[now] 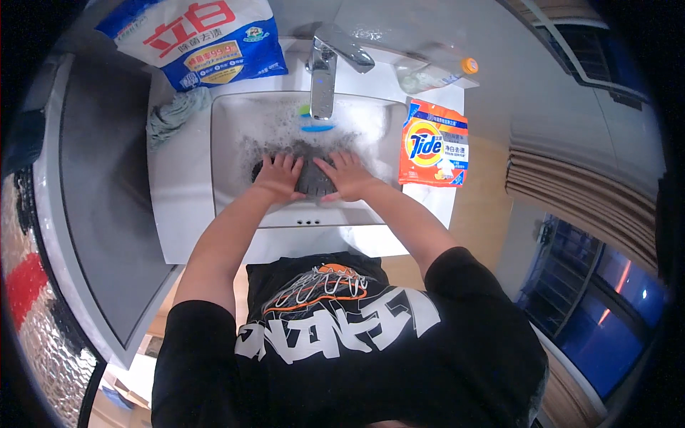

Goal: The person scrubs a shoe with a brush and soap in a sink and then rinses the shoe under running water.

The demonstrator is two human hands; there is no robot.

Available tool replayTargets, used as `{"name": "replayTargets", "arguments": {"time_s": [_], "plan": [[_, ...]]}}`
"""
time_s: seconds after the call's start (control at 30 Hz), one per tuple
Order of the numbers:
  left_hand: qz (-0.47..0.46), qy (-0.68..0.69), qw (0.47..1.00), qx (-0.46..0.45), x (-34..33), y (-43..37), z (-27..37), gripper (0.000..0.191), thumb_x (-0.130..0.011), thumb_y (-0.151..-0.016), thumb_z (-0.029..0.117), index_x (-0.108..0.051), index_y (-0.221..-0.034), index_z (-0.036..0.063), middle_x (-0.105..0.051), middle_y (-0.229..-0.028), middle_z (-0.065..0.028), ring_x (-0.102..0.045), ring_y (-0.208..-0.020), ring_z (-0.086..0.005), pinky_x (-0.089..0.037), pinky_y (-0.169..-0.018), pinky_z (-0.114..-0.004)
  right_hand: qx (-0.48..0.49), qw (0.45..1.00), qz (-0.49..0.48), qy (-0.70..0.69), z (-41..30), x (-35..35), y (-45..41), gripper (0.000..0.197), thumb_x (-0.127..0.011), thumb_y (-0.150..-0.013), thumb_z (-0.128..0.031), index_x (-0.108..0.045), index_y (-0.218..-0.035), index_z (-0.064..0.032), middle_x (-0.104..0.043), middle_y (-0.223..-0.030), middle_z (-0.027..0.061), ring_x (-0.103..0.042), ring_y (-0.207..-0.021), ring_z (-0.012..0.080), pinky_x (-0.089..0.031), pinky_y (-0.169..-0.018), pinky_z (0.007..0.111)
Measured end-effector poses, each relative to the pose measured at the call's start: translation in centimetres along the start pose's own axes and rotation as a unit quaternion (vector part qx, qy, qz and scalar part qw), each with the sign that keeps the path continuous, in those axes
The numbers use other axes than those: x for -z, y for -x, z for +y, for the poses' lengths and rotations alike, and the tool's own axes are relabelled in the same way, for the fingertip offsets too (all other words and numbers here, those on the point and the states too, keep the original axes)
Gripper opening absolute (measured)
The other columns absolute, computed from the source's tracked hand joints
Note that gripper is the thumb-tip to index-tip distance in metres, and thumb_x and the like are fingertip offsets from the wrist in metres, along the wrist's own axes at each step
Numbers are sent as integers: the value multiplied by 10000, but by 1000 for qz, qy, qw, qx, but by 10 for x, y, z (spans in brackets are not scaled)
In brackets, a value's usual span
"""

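Observation:
Both my hands are in a white washbasin (393, 155) of foamy water. Palms down and fingers spread, my left hand (278, 176) rests on dark, wet fabric (316, 179). My right hand (348, 174) lies flat at the right side of the same fabric, thumb turned inward. Between the thumbs the fabric looks grey, with short lighter marks near its lower edge. A black part (257, 170) shows beside my left fingers. Foam and water hide the fabric's full shape. Neither hand is closed around anything.
A chrome faucet (322, 80) overhangs the basin, partly hiding a blue and green object (317, 128). A large detergent bag (214, 48) and a greyish-green cloth (179, 116) stand left. An orange Tide packet (433, 144) and a clear bottle with an orange cap (436, 75) are right.

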State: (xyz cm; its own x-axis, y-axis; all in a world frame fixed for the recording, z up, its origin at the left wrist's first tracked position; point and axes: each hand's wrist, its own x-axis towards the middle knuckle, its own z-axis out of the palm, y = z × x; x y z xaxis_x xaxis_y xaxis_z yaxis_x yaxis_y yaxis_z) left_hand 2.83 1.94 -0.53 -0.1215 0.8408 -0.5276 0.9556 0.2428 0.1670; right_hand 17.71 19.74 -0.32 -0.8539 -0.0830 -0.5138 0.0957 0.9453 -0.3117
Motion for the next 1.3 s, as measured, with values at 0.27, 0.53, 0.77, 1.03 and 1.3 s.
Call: {"name": "replayTargets", "arguments": {"time_s": [0.27,0.53,0.77,1.03,1.3], "plan": [[-113,29,993,-13,5,-11,0,881,-615,-808,583,-341,-1459,57,-453,-1413,-138,-406,-1309,-331,-281,-1054,-600,-49,987,-147,-42,-3,-7,-10,1021,-601,-786,-675,-127,-1543,-181,-273,-1517,224,-257,-1400,415,-253,-1135,483],[-118,11,993,-1,-5,-14,-3,821,-609,-803,595,-418,-1409,74,-486,-1388,-120,-401,-1314,-311,-279,-1057,-567,-93,953,-268,-105,-10,11,-18,1025,-594,-810,-665,-98,-1547,-154,-216,-1573,163,-233,-1425,397,-263,-1146,452],[-24,20,999,-5,8,8,5,831,-655,-789,566,-402,-1403,66,-483,-1360,-130,-408,-1296,-314,-311,-1020,-550,-26,997,-35,-65,-6,-7,3,1027,-719,-720,-588,-232,-1497,-125,-301,-1482,220,-276,-1385,397,-267,-1129,479],[52,47,997,6,56,41,-1,838,-688,-782,535,-394,-1402,55,-501,-1301,-151,-474,-1216,-326,-353,-1013,-556,-49,984,131,-107,-1,47,55,1121,-802,-633,-579,-260,-1470,-67,-321,-1478,228,-304,-1376,404,-288,-1125,463],[157,71,985,5,94,81,-14,807,-681,-813,502,-405,-1389,9,-526,-1265,-194,-496,-1191,-359,-402,-993,-494,-55,906,248,-339,-7,70,87,1284,-909,-557,-439,-151,-1479,34,-330,-1460,290,-409,-1329,401,-372,-1091,436]]}}
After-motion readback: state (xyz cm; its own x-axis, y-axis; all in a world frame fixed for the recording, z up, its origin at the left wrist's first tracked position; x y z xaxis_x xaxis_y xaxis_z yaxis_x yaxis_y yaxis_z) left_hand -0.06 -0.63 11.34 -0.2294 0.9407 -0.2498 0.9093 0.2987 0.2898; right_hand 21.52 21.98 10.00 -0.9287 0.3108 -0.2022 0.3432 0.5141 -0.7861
